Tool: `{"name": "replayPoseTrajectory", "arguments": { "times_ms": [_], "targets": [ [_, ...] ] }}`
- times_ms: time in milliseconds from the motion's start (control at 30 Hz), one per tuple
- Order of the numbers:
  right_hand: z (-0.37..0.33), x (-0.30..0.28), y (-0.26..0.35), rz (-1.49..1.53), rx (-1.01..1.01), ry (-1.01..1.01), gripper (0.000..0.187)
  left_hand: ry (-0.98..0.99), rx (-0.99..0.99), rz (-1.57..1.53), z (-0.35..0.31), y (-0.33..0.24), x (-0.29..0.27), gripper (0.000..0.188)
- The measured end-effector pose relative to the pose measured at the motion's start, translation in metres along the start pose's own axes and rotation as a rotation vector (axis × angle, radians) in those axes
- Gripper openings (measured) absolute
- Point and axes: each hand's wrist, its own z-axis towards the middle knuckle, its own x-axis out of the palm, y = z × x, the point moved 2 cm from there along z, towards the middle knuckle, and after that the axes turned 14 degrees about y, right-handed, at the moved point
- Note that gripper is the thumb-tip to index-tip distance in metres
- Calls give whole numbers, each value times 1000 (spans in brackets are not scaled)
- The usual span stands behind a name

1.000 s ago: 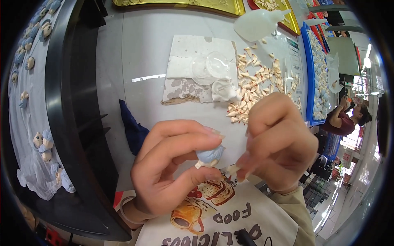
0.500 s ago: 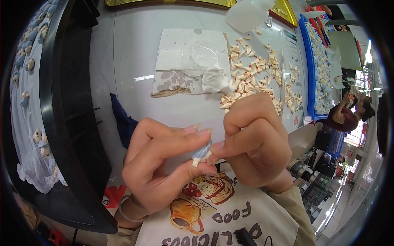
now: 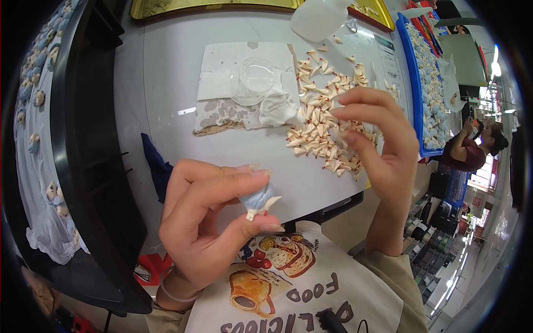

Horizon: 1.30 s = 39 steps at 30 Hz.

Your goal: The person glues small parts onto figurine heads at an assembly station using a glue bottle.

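By the pinched left hand (image 3: 199,223), a blue-topped figure (image 3: 257,200) is held above the near edge of the table (image 3: 172,64); probably light and fragile, it is best gripped by its rounded top. The right hand (image 3: 383,144), half open, apparently empty, is held over cream pieces (image 3: 321,132).

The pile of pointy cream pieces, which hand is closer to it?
Right. The right hand is at the right side of the pile, partly over it; the left hand is lower left, apart from it, holding a blue-topped figure.
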Motion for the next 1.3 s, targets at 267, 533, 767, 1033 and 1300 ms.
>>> {"name": "replayPoseTrajectory", "arguments": {
  "times_ms": [267,533,767,1033,1300],
  "targets": [
    [-3,9,-7,-195,-2,148,19,-15,1,19,1,2,2,42],
    [-2,-2,-9,-70,-5,29,13,13,47,-52,3,4,3,40],
    [8,-10,-7,213,-14,-75,9,-10,148,-276,4,8,8,42],
    [60,3,20,33,-214,59,17,130,134,132,10,3,0,33],
    [67,21,17,-353,-389,-37,22,149,132,-36,8,4,-2,28]
  ]
}}
